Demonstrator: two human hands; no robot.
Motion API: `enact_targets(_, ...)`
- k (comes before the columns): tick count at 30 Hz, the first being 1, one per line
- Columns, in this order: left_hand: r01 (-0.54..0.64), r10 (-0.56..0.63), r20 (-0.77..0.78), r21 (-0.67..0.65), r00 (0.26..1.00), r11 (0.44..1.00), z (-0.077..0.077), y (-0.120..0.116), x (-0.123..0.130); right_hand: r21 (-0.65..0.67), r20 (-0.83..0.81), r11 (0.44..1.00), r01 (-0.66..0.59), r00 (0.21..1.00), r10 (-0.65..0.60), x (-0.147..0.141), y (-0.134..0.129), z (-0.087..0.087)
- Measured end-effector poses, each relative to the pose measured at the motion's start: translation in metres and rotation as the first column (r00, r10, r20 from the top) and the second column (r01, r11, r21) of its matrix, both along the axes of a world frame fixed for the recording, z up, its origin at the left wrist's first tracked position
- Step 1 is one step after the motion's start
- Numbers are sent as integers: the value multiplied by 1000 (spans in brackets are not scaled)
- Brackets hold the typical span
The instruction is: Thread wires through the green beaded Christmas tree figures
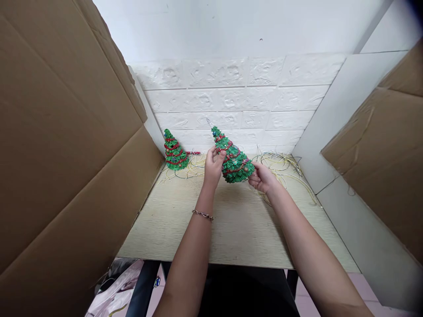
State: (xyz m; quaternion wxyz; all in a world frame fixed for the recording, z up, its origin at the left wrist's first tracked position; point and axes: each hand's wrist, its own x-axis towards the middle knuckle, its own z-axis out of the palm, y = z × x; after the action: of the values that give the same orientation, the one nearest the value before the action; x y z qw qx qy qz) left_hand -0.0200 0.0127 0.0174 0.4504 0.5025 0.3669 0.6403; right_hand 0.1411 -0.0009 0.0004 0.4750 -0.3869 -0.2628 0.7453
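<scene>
A green beaded Christmas tree (234, 159) with red garlands, small ornaments and a clear pointed tip is held above the table, its top leaning to the left. My left hand (214, 163) grips its left side, thumb across the front. At the lower right edge of the base, my right hand (262, 177) pinches the tree between thumb and fingers. A second, similar beaded tree (175, 152) stands upright on the table to the left, untouched; no clear tip shows on it.
Loose yellow, white and dark wires (280, 165) lie tangled along the back of the table (165, 224). A red pen-like object (193, 152) rests by the standing tree. Cardboard sheets (66, 132) flank both sides, and a white brick-patterned wall (231, 97) closes off the back.
</scene>
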Motion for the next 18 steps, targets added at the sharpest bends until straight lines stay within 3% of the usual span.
enact_targets(4,-125,138,-123,103,983,987,-1,3,-4,29,20,999,39,999,-40,-2,-2,2)
enact_targets(6,-113,125,-122,95,985,989,-3,5,-4,67,25,996,66,997,-68,-3,-4,4)
enact_targets(12,66,-51,169,-85,984,994,-2,7,-2,222,150,966,136,974,-172,-11,-5,4)
enact_targets(15,101,-76,335,-60,939,993,0,5,0,285,261,945,157,936,-235,-16,-4,1)
enact_targets(18,47,-41,413,-5,910,999,2,3,2,366,319,919,146,908,-271,-22,-5,0)
